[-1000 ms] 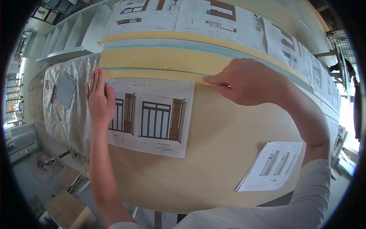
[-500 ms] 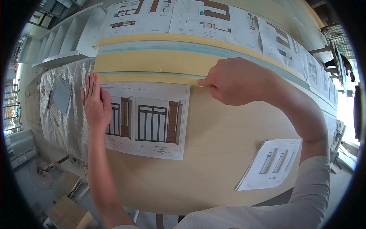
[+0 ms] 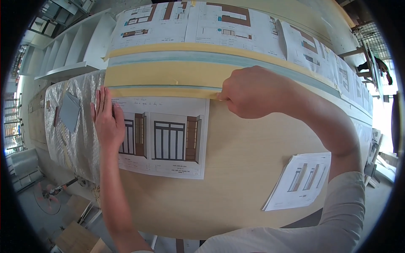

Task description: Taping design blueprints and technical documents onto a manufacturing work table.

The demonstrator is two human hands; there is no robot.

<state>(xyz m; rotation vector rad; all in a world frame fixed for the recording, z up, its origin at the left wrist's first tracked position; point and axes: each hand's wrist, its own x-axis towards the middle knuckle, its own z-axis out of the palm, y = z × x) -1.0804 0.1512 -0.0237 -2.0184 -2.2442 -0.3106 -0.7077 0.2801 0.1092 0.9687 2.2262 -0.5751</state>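
Observation:
A strip of yellowish masking tape (image 3: pixel 164 92) runs along the top edge of a printed drawing sheet (image 3: pixel 173 170) on the pale wooden board. My left hand (image 3: pixel 107 126) lies flat over the sheet's left side, its stretched fingers reaching across the tape's left end. At the tape's right end, by the sheet's upper right corner, my right hand (image 3: pixel 249 92) is closed, with fingers and thumb pinched at the strip. The exact grip is partly hidden by the curled fingers.
More drawing sheets (image 3: pixel 236 36) line the far side, beyond yellow and pale blue-green tape bands (image 3: pixel 168 58). A small stack of printed sheets (image 3: pixel 297 181) lies at the near right. Left of the board are a wrapped bundle (image 3: pixel 86 147) and a white shelf unit (image 3: pixel 80 46).
My right hand has slid slightly left along the tape toward the sheet's corner. My left hand stays flat on the sheet; the whole view has shifted a little.

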